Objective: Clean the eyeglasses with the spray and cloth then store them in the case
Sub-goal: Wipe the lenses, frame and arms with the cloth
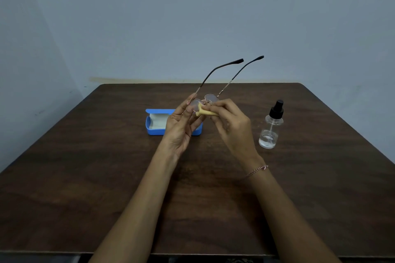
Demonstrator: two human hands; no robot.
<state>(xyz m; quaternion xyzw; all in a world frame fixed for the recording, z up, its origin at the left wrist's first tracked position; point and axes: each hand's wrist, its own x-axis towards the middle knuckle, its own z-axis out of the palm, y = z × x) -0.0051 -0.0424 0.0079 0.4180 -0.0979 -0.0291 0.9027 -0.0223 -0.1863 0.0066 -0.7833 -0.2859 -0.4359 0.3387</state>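
Now | left grip (180,128) pinches eyeglasses (211,98) | right grip (233,126) pinches cloth (208,112) | case (156,123) partly hidden behind left grip

Text: none you can read | spray bottle (268,134) at 3 o'clock: no legible label | case (156,131) at 9 o'clock: no legible brand

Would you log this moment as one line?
step: wipe | left hand: holds glasses | right hand: cloth on glasses | case: open | spray: upright

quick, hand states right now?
Left hand: holding the eyeglasses by the frame.
Right hand: pinching the yellow cloth against a lens.
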